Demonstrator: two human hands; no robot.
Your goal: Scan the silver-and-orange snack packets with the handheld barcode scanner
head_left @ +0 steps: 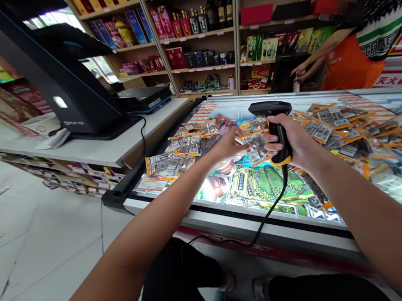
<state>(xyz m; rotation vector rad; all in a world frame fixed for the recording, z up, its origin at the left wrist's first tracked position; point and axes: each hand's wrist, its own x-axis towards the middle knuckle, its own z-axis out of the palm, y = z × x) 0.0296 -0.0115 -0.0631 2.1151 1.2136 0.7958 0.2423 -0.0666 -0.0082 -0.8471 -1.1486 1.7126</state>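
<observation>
My right hand (290, 136) is wrapped round the black and yellow grip of a barcode scanner (271, 109), its head pointing left above a glass-topped freezer (237, 213). From the scanner a black cord hangs over the front edge. Just left of it, my left hand (229, 147) has thumb and fingers at the edge of a small clear packet with orange ends (256, 148). This packet lies between both hands, close to the right fingertips. Similar packets lie in a pile on the left (187, 145) and a larger pile on the right (331, 126).
Green printed packs (271, 184) show beneath the glass. A black checkout machine (83, 90) and a scale (145, 97) stand on the white counter (117, 151) at left. Behind the freezer are stocked shelves (203, 34) and a person in an orange apron (354, 65).
</observation>
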